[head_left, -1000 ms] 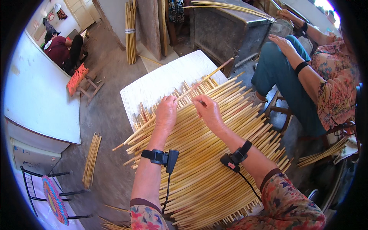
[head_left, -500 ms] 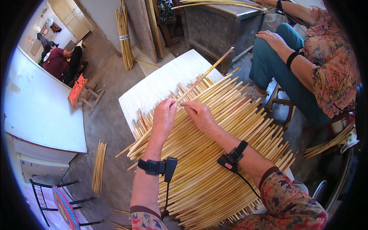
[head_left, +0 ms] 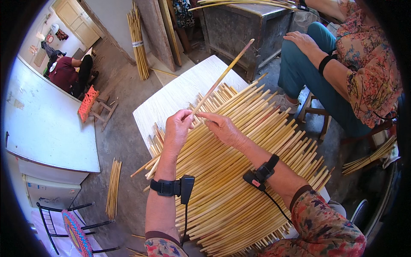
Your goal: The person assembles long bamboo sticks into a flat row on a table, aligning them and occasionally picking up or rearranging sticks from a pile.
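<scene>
Between the thumb and fingers of my left hand (head_left: 177,128) is the lower end of a long wooden stick (head_left: 223,76), tilted up and away to the right with a darker tip. My right hand (head_left: 224,130) is closed in a pinch right beside that lower end. Whatever its fingertips hold is too small to make out. Beneath both hands spreads a wide layer of pale peeled sticks (head_left: 239,180), laid side by side. They rest on a white board (head_left: 165,103), which shows at the far left side.
Another person in teal trousers (head_left: 314,85) sits close on the right. A dark chest (head_left: 244,34) stands behind the board. Upright bundled sticks (head_left: 138,47) lean at the wall. Loose sticks (head_left: 113,188) lie on the floor left, near a chair with a colourful seat (head_left: 77,233).
My left hand has shifted slightly left and down, and its fingers now show around the stick. The stick has swung more upright, its tip moving up and left. My right hand has barely moved.
</scene>
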`<state>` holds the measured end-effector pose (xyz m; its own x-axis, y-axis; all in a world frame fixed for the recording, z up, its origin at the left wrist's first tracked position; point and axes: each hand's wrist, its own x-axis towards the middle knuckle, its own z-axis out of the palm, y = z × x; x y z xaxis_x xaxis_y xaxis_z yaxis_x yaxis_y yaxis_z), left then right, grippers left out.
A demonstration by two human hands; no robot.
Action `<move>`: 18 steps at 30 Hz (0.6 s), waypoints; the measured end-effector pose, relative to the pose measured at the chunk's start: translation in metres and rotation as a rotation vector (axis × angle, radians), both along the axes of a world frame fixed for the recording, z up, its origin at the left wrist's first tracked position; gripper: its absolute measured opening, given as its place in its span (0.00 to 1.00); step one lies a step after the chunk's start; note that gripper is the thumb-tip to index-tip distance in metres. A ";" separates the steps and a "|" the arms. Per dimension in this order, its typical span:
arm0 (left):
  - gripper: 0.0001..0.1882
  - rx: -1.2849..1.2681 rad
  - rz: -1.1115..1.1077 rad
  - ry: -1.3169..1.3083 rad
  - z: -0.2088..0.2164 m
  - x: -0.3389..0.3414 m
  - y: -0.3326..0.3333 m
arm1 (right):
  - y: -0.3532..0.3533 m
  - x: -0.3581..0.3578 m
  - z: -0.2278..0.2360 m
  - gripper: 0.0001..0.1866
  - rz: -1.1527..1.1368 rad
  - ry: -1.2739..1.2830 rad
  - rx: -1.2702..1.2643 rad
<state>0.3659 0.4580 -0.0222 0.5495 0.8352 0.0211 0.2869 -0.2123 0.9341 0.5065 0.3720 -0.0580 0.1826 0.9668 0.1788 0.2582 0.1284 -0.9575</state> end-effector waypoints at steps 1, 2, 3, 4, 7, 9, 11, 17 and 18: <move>0.09 -0.006 -0.003 0.001 0.000 0.000 0.000 | 0.000 0.000 -0.001 0.17 0.012 0.032 -0.006; 0.09 -0.012 -0.006 0.001 0.000 0.000 0.000 | -0.001 0.001 0.000 0.17 0.017 0.049 -0.008; 0.09 -0.012 -0.007 0.001 -0.002 0.001 0.001 | -0.001 0.002 -0.001 0.17 0.022 0.064 -0.012; 0.09 -0.021 -0.009 -0.014 -0.004 0.000 0.001 | -0.001 0.003 -0.001 0.17 0.041 0.084 -0.042; 0.09 -0.021 -0.001 -0.015 -0.004 -0.002 0.001 | -0.001 0.003 0.004 0.17 0.062 0.106 -0.090; 0.09 -0.015 0.007 -0.002 -0.003 -0.003 0.000 | -0.003 0.002 0.012 0.16 0.064 0.109 -0.109; 0.09 0.064 0.028 0.031 -0.004 -0.004 -0.001 | -0.004 0.000 0.020 0.14 0.038 0.207 -0.238; 0.08 0.369 0.085 0.166 -0.007 -0.002 -0.009 | -0.002 -0.006 0.011 0.10 -0.102 0.080 -0.092; 0.08 0.368 0.084 0.167 -0.010 -0.002 -0.010 | -0.001 -0.006 0.009 0.10 -0.102 0.081 -0.093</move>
<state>0.3640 0.4483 -0.0323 0.5012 0.8305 0.2431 0.4588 -0.4932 0.7391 0.5000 0.3707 -0.0491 0.2913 0.9540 0.0703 0.1864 0.0154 -0.9823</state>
